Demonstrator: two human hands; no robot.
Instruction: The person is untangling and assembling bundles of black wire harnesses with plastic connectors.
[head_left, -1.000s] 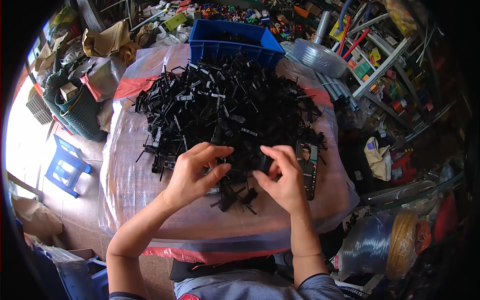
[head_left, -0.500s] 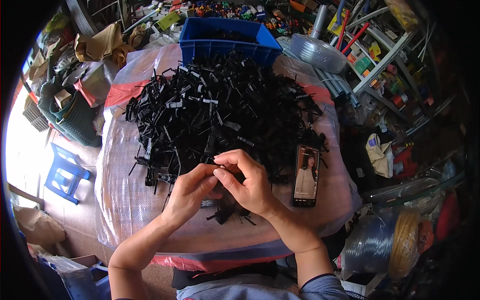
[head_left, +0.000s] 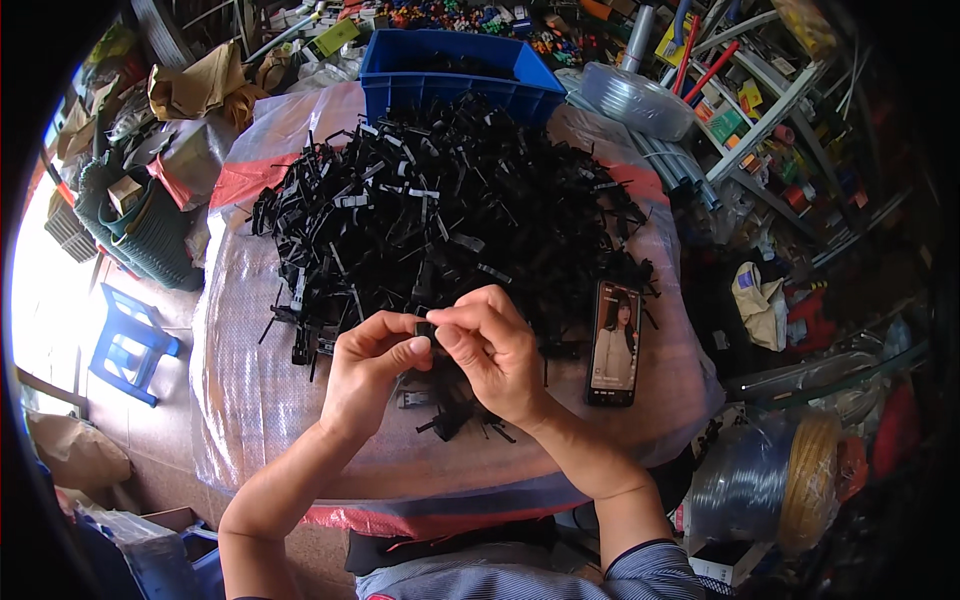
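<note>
A small black plastic part [head_left: 424,328] is between my hands, over the near edge of a large heap of black plastic parts [head_left: 440,225]. My left hand [head_left: 365,370] pinches it between thumb and forefinger. From the other side, the bent fingers of my right hand [head_left: 498,355] meet it at the fingertips. The part is mostly covered by the fingers, so its exact kind does not show. Below my hands, a few loose black pieces [head_left: 455,422] with thin prongs lie on the woven plastic sheet [head_left: 270,420].
A phone [head_left: 614,345] showing a video lies right of my hands. Behind the heap stands a blue plastic bin [head_left: 465,102] with black pieces inside. A blue stool [head_left: 130,345] is on the floor at left. Coiled clear tubing [head_left: 638,105] and a wrapped spool [head_left: 755,495] are at right.
My left fingers have shifted slightly, baring the small black part between the fingertips. My right fingers have straightened a little. The view has moved slightly.
</note>
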